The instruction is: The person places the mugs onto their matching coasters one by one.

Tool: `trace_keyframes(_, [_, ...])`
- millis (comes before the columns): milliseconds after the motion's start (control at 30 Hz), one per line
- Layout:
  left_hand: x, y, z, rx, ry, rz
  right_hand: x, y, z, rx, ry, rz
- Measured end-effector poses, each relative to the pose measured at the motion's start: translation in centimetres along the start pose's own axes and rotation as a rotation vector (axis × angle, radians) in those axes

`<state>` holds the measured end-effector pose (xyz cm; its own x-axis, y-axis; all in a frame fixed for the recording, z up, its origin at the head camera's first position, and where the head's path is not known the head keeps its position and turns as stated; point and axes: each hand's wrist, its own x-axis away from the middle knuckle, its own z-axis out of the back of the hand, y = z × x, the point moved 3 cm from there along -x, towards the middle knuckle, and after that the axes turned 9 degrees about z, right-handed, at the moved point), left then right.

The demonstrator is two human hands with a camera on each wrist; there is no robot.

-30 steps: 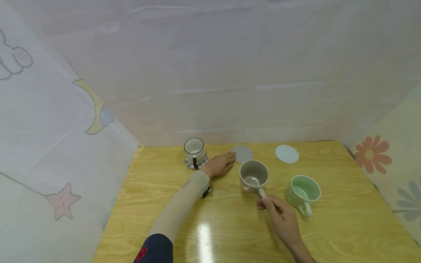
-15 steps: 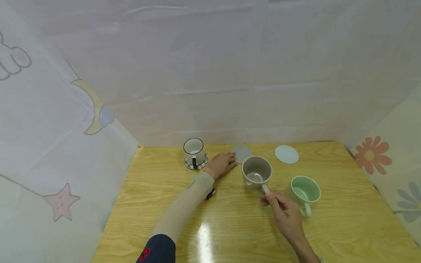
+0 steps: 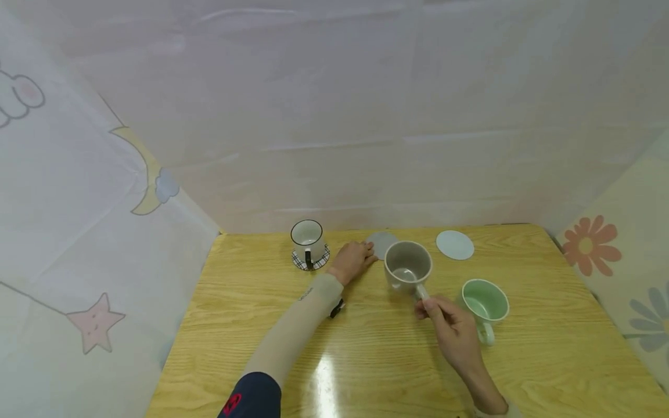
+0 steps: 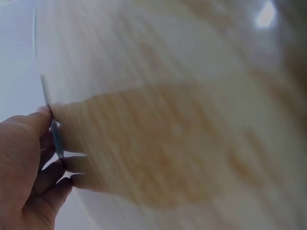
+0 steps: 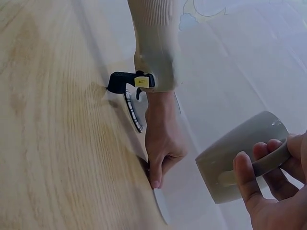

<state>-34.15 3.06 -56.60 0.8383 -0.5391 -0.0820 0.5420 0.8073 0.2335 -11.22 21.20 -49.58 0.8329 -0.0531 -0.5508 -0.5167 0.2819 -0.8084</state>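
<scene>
- Compared with a second ago, I see the right hand (image 3: 456, 335) has carried the gray mug (image 3: 408, 268) slightly farther across the table (image 3: 251, 313); from the head view it now covers part of the gray coaster (image 3: 380, 241).
- I have that hand gripping the handle (image 3: 421, 291), mug raised.
- The left hand (image 3: 352, 260) touches the coaster's edge; whether it pinches, I cannot tell.
</scene>
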Motion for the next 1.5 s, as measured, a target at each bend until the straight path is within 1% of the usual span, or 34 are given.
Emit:
trace_keyframes(133, [0.1,0.2,0.1,-0.009,0.009,-0.001,-0.7,-0.1,0.1,-0.013,0.011,0.019])
trace_keyframes(233, [0.1,0.4,0.2,-0.003,0.004,0.001,-1.3,-0.1,0.3,-0.007,0.012,0.048])
trace_keyframes(300, [0.1,0.5,0.3,0.001,0.000,0.004,-1.6,-0.1,0.4,0.000,0.018,0.049])
trace_keyframes(533, [0.2,0.4,0.2,-0.010,0.023,-0.006,-2.8,0.2,0.6,0.040,0.014,0.018])
trace_keyframes(633, [0.2,0.3,0.1,-0.007,0.033,-0.014,-3.4,0.2,0.5,0.052,0.001,0.020])
trace_keyframes(767, [0.2,0.1,0.0,0.014,0.040,-0.013,-4.0,0.2,0.4,0.039,0.013,0.017])
trace_keyframes(867, [0.1,-0.1,-0.2,0.024,0.043,-0.002,-4.5,0.4,0.3,0.004,0.042,-0.009])
trace_keyframes(1000, [0.1,-0.1,-0.6,0.029,0.031,0.011,-5.0,0.6,0.3,-0.028,0.063,-0.035])
trace_keyframes(1167, [0.1,0.2,-1.1,0.032,0.026,0.001,-5.4,0.7,0.3,-0.018,0.060,-0.022])
trace_keyframes(1333, [0.3,0.3,-1.0,0.042,0.031,0.019,-5.9,0.7,0.1,-0.020,0.053,-0.011])
trace_keyframes(1400, [0.4,0.3,-1.0,0.037,0.022,0.030,-6.2,0.8,0.0,-0.022,0.057,-0.012])
trace_keyframes(1500, [0.4,0.4,-0.9,0.016,0.017,0.027,-6.7,1.0,0.0,-0.022,0.065,-0.014])
